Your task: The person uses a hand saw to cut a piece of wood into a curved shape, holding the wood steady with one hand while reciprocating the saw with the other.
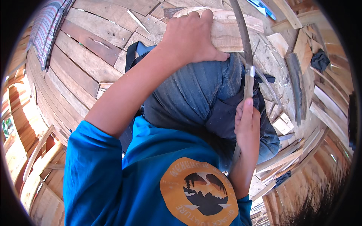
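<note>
My left hand (pixel 193 37) holds down a pale piece of wood (pixel 228 34), its fingers over the far edge and its thumb stretched along the near edge. In my right hand (pixel 247 122) is a long-handled knife (pixel 243 32), gripped by its wooden handle with the thumb lying along it. A shiny metal collar joins handle and blade. The dark, slightly curved blade points away from me and crosses the wood's right part. Whether the edge touches the wood, I cannot tell. The wood lies just beyond my bent knee in dark trousers (pixel 188 88).
Plank flooring (pixel 81 62) spreads to the left, with a striped mat (pixel 47 32) at the far left. Offcuts, shavings and a dark wood strip (pixel 295 84) lie on the right. A black cloth (pixel 320 60) rests among boards there. A blue object (pixel 266 8) lies at the far edge.
</note>
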The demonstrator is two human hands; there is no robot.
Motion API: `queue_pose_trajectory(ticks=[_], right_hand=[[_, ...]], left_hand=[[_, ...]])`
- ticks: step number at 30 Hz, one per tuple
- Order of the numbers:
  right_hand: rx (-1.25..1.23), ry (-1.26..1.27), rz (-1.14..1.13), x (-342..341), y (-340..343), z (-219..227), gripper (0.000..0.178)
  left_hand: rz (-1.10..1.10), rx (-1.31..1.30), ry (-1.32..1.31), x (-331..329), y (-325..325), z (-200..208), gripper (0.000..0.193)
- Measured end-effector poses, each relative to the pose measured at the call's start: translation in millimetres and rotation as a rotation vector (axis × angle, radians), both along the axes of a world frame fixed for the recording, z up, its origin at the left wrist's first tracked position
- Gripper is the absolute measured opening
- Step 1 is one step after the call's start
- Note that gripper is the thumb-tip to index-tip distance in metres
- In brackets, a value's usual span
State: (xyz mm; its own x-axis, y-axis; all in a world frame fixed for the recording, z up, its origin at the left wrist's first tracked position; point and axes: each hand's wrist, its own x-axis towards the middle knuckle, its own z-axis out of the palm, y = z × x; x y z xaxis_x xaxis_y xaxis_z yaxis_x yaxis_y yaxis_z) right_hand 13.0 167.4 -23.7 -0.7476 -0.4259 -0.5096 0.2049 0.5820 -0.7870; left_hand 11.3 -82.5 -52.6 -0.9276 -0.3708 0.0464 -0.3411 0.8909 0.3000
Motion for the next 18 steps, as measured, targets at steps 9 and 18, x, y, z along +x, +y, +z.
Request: queue_pose_trajectory(ticks=[9, 18], right_hand=[[0.006, -0.035, 0.036, -19, 0, 6, 0.059], [-0.152, -0.216, 0.001, -6, 13, 17, 0.059]], left_hand=[[-0.066, -0.181, 0.236, 4, 1, -4, 0.096], [-0.023, -0.17, 0.056, 13, -2, 30, 0.078]])
